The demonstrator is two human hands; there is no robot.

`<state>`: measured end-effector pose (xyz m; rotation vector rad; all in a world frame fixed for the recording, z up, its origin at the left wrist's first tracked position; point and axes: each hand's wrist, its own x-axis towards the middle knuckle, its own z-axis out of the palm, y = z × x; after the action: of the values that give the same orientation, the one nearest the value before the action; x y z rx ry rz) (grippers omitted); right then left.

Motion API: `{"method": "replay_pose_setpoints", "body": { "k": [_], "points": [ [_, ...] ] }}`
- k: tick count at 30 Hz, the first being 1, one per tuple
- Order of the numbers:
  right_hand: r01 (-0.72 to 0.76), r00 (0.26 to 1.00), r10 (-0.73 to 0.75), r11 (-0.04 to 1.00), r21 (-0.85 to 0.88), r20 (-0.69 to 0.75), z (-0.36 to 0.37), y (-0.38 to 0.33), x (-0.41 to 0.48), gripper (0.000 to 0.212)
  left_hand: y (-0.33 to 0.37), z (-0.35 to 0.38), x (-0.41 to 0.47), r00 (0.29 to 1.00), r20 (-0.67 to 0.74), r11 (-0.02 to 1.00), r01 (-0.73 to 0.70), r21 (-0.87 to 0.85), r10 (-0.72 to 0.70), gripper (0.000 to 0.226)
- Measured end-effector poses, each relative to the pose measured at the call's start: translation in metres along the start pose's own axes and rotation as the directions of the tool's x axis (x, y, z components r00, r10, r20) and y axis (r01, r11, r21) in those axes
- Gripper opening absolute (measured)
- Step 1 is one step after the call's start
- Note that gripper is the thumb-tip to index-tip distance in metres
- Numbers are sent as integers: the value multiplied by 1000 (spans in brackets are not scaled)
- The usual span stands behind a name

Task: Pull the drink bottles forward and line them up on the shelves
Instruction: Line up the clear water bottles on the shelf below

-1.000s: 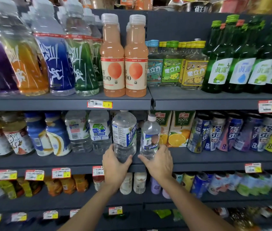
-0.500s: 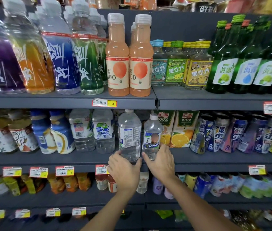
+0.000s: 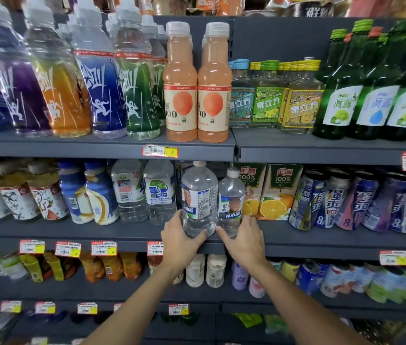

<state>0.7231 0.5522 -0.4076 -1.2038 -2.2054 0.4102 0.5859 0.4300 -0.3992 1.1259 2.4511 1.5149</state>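
Bottles upright, caps up, side by side

Bright, even shop light falls from above and in front, so the fronts on the top shelf are well lit. Each shelf board throws a band of shadow over the row below, and the bottom shelf is dim and murky. Soft highlights run down the green glass bottles at the right, the large clear bottle and the smaller clear bottle at the centre. The centre is sharp: print on the peach juice bottles reads cleanly. Toward the left edge the sports-drink bottles smear and lean inward, bent by the wide lens. The cans at the right tilt likewise.
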Motion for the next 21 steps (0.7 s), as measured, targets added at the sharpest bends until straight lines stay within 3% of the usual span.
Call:
{"method": "replay_pose_setpoints", "body": {
  "k": [4,7,13,21],
  "points": [
    [-1,1000,1,1000,12,15,-2,-1,2,68,14,23,-11,968,-228,979,140,149,-104,86],
    [4,997,-7,999,34,77,-4,0,7,69,23,30,-17,941,-301,959,217,182,-156,95],
    [66,962,-105,985,158,252,-7,17,16,43,-13,11,-15,988,-150,986,49,157,-25,89],
    [27,960,-90,972,233,267,-7,11,21,64,-12,9,-6,981,-187,971,91,222,-49,86]
  ]
}}
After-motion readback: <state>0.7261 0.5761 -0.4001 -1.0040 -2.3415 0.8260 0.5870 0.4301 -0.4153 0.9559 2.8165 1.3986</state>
